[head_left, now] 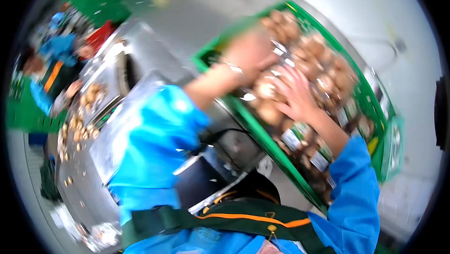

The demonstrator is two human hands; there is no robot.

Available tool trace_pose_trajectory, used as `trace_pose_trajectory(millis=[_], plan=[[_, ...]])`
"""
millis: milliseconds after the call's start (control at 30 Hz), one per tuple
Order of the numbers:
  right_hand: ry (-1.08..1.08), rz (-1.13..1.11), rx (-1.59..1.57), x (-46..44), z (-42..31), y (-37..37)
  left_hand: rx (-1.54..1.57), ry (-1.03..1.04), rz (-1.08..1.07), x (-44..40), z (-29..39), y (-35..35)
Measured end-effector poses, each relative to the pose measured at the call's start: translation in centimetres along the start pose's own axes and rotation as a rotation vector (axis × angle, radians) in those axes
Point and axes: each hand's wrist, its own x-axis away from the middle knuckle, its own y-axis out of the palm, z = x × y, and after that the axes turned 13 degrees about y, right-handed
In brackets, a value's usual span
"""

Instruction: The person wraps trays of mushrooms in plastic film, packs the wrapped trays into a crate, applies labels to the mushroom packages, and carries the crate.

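A green crate (267,145) holds several clear plastic bags of round brown produce (307,52), which look like potatoes. White-and-green labels show on some bags near the front. My right hand (295,92) lies on top of a bag in the middle of the crate, fingers spread over the film. At the crate's left side is my left hand (248,52), smeared by motion. It is close to the same bag, but whether it grips the film cannot be made out.
To the left stands a metal worktable (86,179) with loose round produce (82,130) on it. A co-worker (56,73) in blue sleeves is beside it. A red crate (101,33) stands behind. The white wall (375,15) runs along the right.
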Motion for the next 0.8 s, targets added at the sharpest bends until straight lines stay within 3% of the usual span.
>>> trace_pose_trajectory(millis=[33, 67, 100, 133, 167, 200, 267, 333, 400, 500, 600, 700, 800], plan=[[-0.008, -0.013, 0.026, -0.1, -0.2, -0.6, -0.024, 0.05, 0.289, 0.7, 0.0, 2.6], [-0.036, -0.035, 0.052, 0.2, -0.4, -1.2, 0.083, -0.022, 0.232, 1.0, 0.0, 2.3], [-0.026, -0.058, -0.021, 0.2, -0.8, -2.1, 0.156, 0.058, 0.172, 2.0, -0.9, 1.4], [0.004, -0.112, -0.017, 0.0, -1.7, -3.2, 0.405, 0.02, 0.176, 3.1, -1.8, 0.9], [-0.001, -0.107, 0.07, -0.1, -2.0, -4.1, 0.527, -0.136, 0.219, 5.9, -1.1, -1.7], [0.007, -0.093, 0.16, -0.8, -3.2, -4.7, 0.461, -0.172, 0.46, 8.8, -0.9, -1.1], [0.018, 0.006, -0.056, -4.8, -9.9, -6.8, 0.42, -0.124, 0.721, 16.9, 0.4, -2.4], [0.059, -0.087, -0.655, -10.4, -18.6, -5.9, 0.591, -0.31, 0.703, 25.3, 2.2, -3.2], [-0.023, -0.34, -0.939, -16.5, -25.7, -1.6, 0.483, -0.517, 0.72, 32.4, 4.7, -2.5], [0.276, -0.701, -0.98, -24.1, -37.6, 8.4, 0.549, -0.704, 0.789, 42.0, 10.2, -1.3], [0.451, -0.702, -0.868, -31.9, -44.5, 20.7, 0.536, -1.017, 0.815, 50.4, 17.0, -0.6], [0.74, -0.613, -1.09, -35.6, -48.9, 27.3, 0.403, -1.471, 0.855, 57.3, 25.0, 1.3], [0.765, -0.499, -1.339, -36.9, -50.1, 30.6, 0.38, -1.917, 1.06, 61.1, 31.5, 3.9]])
